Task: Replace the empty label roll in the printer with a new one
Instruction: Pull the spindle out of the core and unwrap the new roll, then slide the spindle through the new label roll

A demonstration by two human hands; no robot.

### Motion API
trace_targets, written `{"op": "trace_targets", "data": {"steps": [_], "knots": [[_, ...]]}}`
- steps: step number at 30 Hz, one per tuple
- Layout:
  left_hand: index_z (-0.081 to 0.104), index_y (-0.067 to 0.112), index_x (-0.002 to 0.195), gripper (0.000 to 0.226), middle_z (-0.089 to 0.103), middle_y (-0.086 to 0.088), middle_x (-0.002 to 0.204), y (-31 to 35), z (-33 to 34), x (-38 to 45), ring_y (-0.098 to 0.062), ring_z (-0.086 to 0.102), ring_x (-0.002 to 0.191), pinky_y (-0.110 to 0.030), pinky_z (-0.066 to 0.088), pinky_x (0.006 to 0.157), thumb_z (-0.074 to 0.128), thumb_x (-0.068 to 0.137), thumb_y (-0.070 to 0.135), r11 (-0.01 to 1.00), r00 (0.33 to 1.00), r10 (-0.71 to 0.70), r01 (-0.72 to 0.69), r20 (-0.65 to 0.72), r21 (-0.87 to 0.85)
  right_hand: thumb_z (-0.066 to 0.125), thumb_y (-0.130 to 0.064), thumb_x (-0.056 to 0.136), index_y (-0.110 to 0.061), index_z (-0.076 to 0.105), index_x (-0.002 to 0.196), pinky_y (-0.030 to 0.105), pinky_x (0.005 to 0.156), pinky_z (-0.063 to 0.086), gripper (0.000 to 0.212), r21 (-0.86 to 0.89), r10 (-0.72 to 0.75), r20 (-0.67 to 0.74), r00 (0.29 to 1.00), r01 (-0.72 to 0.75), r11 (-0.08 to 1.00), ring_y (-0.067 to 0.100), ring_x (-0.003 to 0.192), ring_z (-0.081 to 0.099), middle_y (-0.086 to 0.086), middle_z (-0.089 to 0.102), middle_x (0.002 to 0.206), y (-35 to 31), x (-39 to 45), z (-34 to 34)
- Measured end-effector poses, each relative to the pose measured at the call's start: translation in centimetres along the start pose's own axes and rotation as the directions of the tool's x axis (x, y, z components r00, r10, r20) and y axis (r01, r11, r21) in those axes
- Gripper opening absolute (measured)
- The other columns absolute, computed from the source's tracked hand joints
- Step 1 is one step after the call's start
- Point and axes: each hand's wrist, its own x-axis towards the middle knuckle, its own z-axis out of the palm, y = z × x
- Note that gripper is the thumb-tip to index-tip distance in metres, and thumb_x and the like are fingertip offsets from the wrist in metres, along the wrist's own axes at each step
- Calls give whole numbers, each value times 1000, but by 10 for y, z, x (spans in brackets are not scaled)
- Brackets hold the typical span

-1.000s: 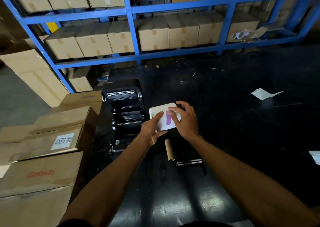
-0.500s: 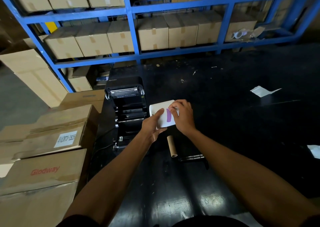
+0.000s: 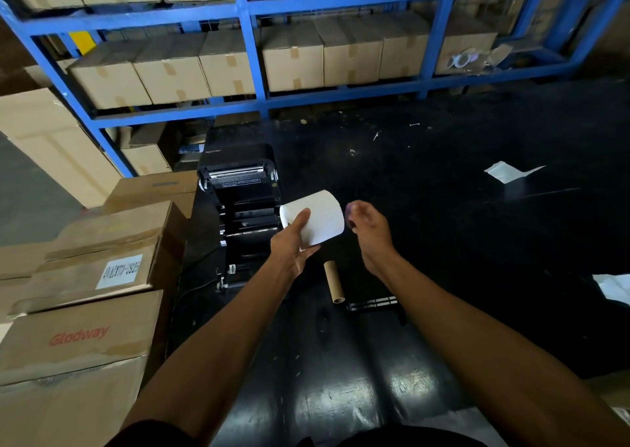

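Nearest me the empty cardboard core [image 3: 333,282] and black spindle [image 3: 373,303] lay on the black table [image 3: 477,242], while the left hand [image 3: 293,242] gripped the new label roll [image 3: 317,220] and the right hand [image 3: 366,228], just drawn clear, pinched its peeled purple sticker [image 3: 348,212], freeing the roll for the open Xprinter printer [image 3: 242,204] beyond.

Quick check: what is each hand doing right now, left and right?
Left hand: closed on the new label roll, held beside the printer.
Right hand: off the roll, pinching a small purple piece.
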Motion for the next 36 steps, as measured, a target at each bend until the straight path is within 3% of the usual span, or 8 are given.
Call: {"op": "trace_targets", "data": {"steps": [3, 8, 13, 21, 27, 30, 32, 36], "knots": [[52, 7, 116, 52, 62, -10, 111, -8, -5, 3, -31, 60, 109, -56, 54, 93, 82, 78, 25, 1000, 1000, -16, 16, -19, 1, 51, -23, 99, -19, 64, 107, 22, 76, 44, 16, 28, 126, -2, 992, -126, 992, 10, 95, 60, -5, 65, 99, 6, -3, -15], [55, 6, 118, 49, 64, -10, 114, -23, -10, 0, -27, 63, 106, -52, 58, 86, 81, 80, 24, 999, 999, -29, 28, 13, 40, 57, -23, 96, -15, 63, 106, 20, 70, 42, 15, -220, 332, 112, 937, -303, 927, 10, 88, 60, -1, 66, 98, 57, -27, -41], [60, 6, 123, 51, 68, -11, 121, -42, -17, -5, -24, 66, 109, -49, 58, 88, 80, 80, 25, 997, 995, -39, 33, 94, 66, 71, -3, 83, -19, 61, 82, 17, 72, 47, 19, -473, 329, 215, 920, -197, 859, 15, 78, 59, 6, 65, 82, 116, -63, -66], [64, 8, 117, 34, 72, -10, 115, -68, -28, -16, -24, 68, 109, -46, 57, 91, 74, 86, 20, 991, 976, -132, 124, 175, 56, 70, -15, 82, -23, 60, 79, 28, 67, 53, 13, -674, 254, 261, 931, -12, 739, 9, 61, 66, -1, 70, 66, 164, -106, -73], [61, 5, 123, 44, 70, -14, 121, -82, -36, -19, -29, 66, 114, -54, 53, 95, 75, 85, 23, 986, 967, -162, 152, 196, 69, 68, -20, 86, -22, 58, 114, 22, 79, 46, 30, -731, 104, 218, 970, 92, 676, 7, 84, 54, -7, 48, 107, 167, -120, -73], [63, 6, 120, 42, 71, -15, 119, -84, -39, -20, -31, 66, 113, -58, 52, 96, 76, 84, 22, 986, 967, -159, 146, 200, 80, 66, -19, 88, -19, 56, 96, 15, 67, 42, 13, -747, 61, 233, 971, 138, 651, 1, 72, 53, -8, 46, 99, 166, -125, -72], [63, 6, 116, 37, 71, -15, 118, -85, -40, -21, -31, 66, 113, -58, 51, 96, 76, 84, 21, 985, 967, -163, 150, 197, 79, 63, -18, 89, -20, 56, 77, 25, 68, 46, 14, -744, 63, 249, 967, 149, 651, 3, 67, 56, -5, 50, 88, 170, -127, -71], [63, 6, 117, 40, 71, -16, 118, -83, -39, -23, -32, 66, 113, -59, 52, 95, 77, 83, 22, 986, 968, -158, 143, 194, 89, 56, -25, 91, -22, 62, 86, 34, 78, 51, 8, -777, 90, 272, 958, 164, 608, 19, 80, 62, 2, 55, 97, 171, -127, -73]]}}
